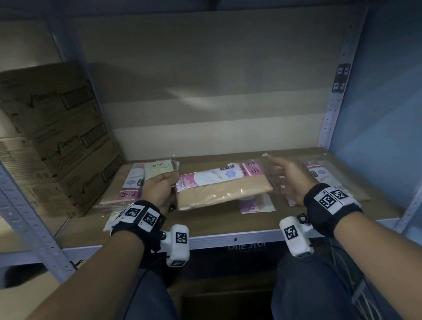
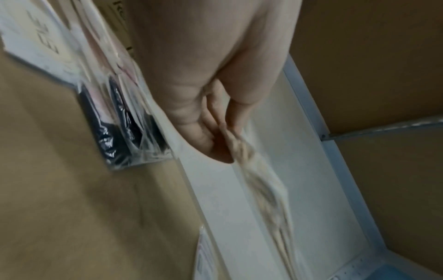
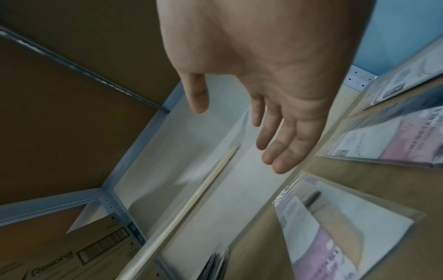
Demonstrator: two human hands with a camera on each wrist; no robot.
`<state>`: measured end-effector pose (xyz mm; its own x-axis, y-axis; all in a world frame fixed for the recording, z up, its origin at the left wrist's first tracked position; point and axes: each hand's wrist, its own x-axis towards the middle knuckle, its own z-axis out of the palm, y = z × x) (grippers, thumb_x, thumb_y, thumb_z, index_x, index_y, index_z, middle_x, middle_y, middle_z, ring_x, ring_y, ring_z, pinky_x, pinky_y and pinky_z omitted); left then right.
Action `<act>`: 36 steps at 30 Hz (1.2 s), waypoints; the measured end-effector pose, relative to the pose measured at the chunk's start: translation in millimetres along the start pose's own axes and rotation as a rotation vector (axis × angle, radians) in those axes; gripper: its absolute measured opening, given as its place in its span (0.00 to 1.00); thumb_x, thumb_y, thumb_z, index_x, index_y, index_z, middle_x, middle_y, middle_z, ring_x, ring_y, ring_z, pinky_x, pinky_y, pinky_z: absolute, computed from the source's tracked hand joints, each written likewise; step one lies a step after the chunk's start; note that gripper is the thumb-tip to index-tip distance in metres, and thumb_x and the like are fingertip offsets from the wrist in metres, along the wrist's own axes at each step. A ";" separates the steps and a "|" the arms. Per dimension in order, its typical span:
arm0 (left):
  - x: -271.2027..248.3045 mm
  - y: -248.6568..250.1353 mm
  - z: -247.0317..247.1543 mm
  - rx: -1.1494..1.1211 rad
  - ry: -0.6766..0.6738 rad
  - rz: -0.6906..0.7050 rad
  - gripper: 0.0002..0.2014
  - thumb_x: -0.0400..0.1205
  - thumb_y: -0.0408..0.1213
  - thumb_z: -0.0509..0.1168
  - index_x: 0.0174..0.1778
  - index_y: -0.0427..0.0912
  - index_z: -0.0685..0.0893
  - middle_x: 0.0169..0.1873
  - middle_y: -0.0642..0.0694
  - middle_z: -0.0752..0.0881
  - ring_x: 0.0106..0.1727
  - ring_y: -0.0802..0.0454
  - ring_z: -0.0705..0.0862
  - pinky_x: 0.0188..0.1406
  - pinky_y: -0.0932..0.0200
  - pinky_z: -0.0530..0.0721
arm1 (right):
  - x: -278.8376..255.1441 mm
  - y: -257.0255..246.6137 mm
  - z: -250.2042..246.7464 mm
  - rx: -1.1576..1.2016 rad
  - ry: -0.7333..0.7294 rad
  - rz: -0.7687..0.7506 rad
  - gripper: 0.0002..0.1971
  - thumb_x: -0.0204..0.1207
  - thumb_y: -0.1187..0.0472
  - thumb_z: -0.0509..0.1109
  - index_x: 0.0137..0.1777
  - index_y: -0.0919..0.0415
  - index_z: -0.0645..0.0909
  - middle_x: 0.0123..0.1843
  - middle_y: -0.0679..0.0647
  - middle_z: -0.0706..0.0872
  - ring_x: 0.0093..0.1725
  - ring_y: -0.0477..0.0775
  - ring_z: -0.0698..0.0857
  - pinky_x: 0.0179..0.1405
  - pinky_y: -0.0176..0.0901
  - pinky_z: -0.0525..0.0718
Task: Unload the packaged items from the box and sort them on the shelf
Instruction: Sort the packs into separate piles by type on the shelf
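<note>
Head view showed your left hand (image 1: 160, 188) pinching the end of a beige packaged item (image 1: 222, 188) just above the shelf (image 1: 210, 226), likely to lay it on the middle pile; your right hand (image 1: 287, 182) hovered released beside it.

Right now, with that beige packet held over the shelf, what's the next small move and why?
Probably lower the beige packet flat onto the packet lying under it and let go. The left hand pinches its left edge, the right hand is open beside it, and similar packets already lie in piles on the shelf board left and right.
</note>
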<state>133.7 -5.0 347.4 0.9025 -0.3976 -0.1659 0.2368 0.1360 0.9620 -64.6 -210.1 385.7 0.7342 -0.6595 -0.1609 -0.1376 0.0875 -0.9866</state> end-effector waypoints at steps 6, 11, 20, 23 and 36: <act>-4.4 -3.6 7.9 -0.270 -0.042 -0.048 0.07 0.82 0.22 0.61 0.54 0.32 0.79 0.53 0.36 0.86 0.53 0.43 0.87 0.57 0.44 0.86 | 6.2 -1.2 10.0 -0.017 0.052 0.010 0.17 0.80 0.52 0.66 0.64 0.60 0.76 0.61 0.59 0.81 0.55 0.59 0.84 0.56 0.54 0.84; -11.5 -14.8 26.1 -0.341 -0.059 -0.072 0.19 0.80 0.20 0.63 0.67 0.30 0.74 0.60 0.34 0.84 0.60 0.42 0.85 0.54 0.49 0.88 | 6.8 3.3 35.5 -0.146 -0.068 0.014 0.13 0.78 0.56 0.70 0.58 0.62 0.80 0.55 0.60 0.87 0.44 0.56 0.87 0.51 0.54 0.88; -21.0 -36.7 54.9 -0.235 -0.127 -0.057 0.13 0.80 0.18 0.62 0.58 0.32 0.77 0.56 0.34 0.86 0.54 0.44 0.87 0.50 0.54 0.87 | 16.0 19.7 46.9 -0.081 -0.013 0.021 0.14 0.76 0.71 0.70 0.61 0.72 0.77 0.42 0.60 0.85 0.33 0.52 0.85 0.34 0.43 0.87; -24.7 -35.5 63.2 -0.199 -0.170 -0.031 0.14 0.79 0.19 0.64 0.60 0.32 0.76 0.52 0.38 0.87 0.52 0.46 0.87 0.53 0.54 0.87 | 18.8 21.5 34.4 -0.057 0.001 0.015 0.11 0.76 0.71 0.71 0.57 0.69 0.78 0.40 0.60 0.86 0.33 0.52 0.86 0.31 0.40 0.88; -40.4 -53.2 167.2 0.068 -0.323 0.025 0.11 0.74 0.19 0.71 0.49 0.33 0.80 0.37 0.43 0.85 0.39 0.51 0.85 0.43 0.63 0.87 | 28.5 33.3 -75.1 -0.088 0.172 -0.006 0.06 0.77 0.69 0.70 0.53 0.65 0.81 0.42 0.60 0.87 0.37 0.55 0.86 0.33 0.44 0.89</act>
<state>24.5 -147.9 339.1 0.7444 -0.6635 -0.0757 0.1818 0.0923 0.9790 -98.1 -282.0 350.3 0.6119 -0.7783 -0.1407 -0.1967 0.0225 -0.9802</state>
